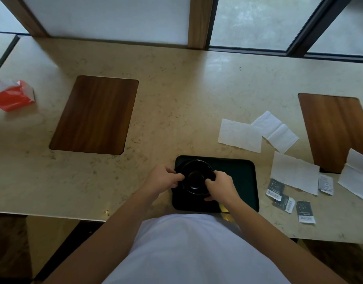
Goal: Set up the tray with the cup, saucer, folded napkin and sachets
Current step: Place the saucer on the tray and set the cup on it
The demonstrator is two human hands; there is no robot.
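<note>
A black tray (243, 181) lies on the beige counter near its front edge. On the tray's left part stands a black cup (197, 177) on a black saucer (179, 166). My left hand (163, 178) grips the cup's left side and my right hand (220, 186) grips its right side. Several white napkins (240, 135) lie spread out to the right of the tray. Several dark sachets (275, 188) and one pale sachet (326, 184) lie on the counter right of the tray.
Two wooden inlays sit in the counter, one at the left (94, 114) and one at the far right (336, 130). A red and white tissue pack (13, 96) lies at the far left. Windows run along the back edge.
</note>
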